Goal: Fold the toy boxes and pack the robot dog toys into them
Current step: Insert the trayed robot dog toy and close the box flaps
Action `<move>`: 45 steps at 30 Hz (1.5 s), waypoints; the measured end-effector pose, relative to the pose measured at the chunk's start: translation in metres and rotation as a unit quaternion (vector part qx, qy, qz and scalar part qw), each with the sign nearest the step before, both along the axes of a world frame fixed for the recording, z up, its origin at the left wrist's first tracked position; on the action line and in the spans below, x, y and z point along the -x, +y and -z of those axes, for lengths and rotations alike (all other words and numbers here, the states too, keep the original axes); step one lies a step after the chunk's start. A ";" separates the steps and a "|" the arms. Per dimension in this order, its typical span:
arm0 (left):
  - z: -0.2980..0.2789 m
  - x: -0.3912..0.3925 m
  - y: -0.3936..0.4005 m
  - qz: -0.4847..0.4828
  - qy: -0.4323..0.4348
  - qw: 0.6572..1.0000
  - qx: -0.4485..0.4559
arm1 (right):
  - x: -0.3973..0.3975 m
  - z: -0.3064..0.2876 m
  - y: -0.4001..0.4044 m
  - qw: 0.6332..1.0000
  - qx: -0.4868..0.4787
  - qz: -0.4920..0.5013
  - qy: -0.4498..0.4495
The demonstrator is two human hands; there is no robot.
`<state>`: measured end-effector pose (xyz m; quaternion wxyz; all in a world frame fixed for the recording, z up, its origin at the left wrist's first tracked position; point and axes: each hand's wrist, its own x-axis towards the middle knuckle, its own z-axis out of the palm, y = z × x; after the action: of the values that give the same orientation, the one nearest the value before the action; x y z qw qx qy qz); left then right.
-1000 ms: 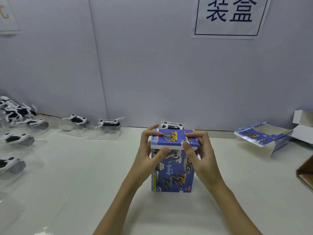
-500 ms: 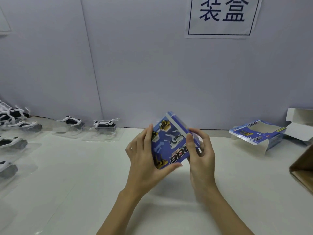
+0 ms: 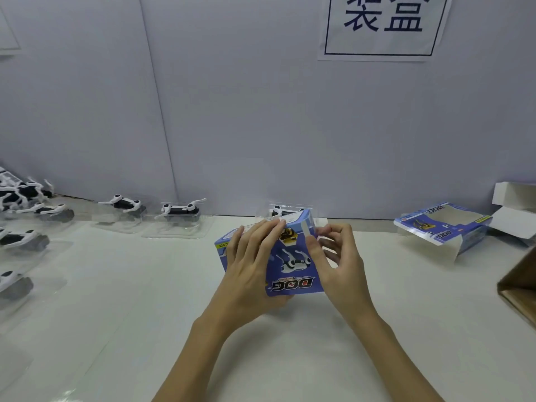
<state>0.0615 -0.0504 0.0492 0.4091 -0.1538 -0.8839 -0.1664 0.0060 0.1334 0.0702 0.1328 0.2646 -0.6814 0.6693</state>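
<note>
On the white worktop [image 3: 145, 300], both hands grasp one blue toy box [image 3: 293, 262] at its middle: left hand [image 3: 252, 268] across the face, right hand [image 3: 339, 265] pinching its end. A second box [image 3: 441, 227] lies unfolded near the right edge. Two robot dogs [image 3: 179, 210] sit along the back edge, others at the left edge cut off; one hides behind the held box.

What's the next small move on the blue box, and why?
Probably press the end flap shut. The blue box is tipped on its side, off the table, with the left hand spread over its printed face to steady it. The right hand pinches at the upper right end, where a white flap edge shows. That end looks not fully closed, so tucking it seems next.
</note>
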 end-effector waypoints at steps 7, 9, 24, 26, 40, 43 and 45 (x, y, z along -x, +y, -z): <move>0.002 -0.003 0.019 -0.047 0.029 0.998 -0.012 | -0.006 0.000 -0.005 0.999 -0.013 -0.014 0.044; 0.003 -0.003 0.022 -0.051 0.042 0.998 -0.016 | -0.006 0.002 -0.006 0.999 -0.015 -0.021 0.042; 0.002 -0.004 0.023 -0.066 0.046 0.997 -0.008 | -0.003 0.002 -0.001 0.994 -0.058 -0.074 0.060; 0.002 -0.004 0.023 -0.069 0.048 0.996 -0.008 | -0.004 0.002 -0.003 0.993 -0.060 -0.082 0.057; 0.003 -0.004 0.025 -0.082 0.073 0.994 0.001 | -0.004 0.005 -0.004 0.985 -0.128 -0.084 0.082; 0.003 -0.003 0.025 -0.086 0.077 0.993 -0.001 | -0.005 0.004 -0.004 0.984 -0.133 -0.085 0.084; 0.002 -0.003 0.024 -0.087 0.080 0.993 -0.002 | -0.006 0.003 -0.005 0.986 -0.104 -0.105 0.078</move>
<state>0.0645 -0.0260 0.0477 0.4915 -0.0886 -0.8581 -0.1192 0.0119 0.1288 0.0669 0.0862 0.3989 -0.7032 0.5823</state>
